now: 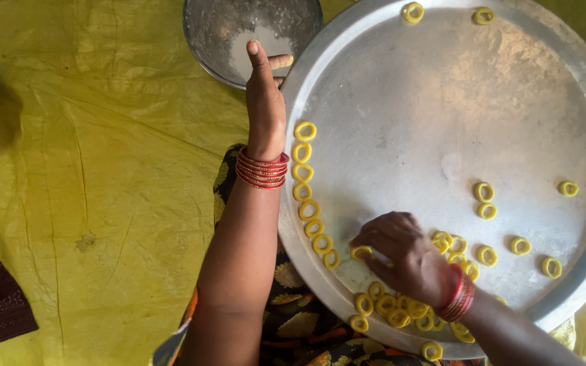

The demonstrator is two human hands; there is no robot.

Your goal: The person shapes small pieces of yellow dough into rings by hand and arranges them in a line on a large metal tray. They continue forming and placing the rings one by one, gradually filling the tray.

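Material: a round steel tray point(442, 102) lay on a yellow sheet point(103, 169), with a steel bowl of white flour point(252, 41) touching its far left rim.
Head view, left hand: the left hand point(264, 95) stood on edge beside the tray, fingers straight and together, holding nothing, fingertips at the bowl.
Head view, right hand: the right hand point(401, 254) rested on the tray, fingertips closed on one yellow dough ring point(361, 253).
Rings: a curved row of rings point(306, 196) followed the left rim; a cluster of rings point(401, 308) sat near the wrist; loose ones were scattered right and far.
Progress: judging by the bare middle, most of the tray remained unfilled.
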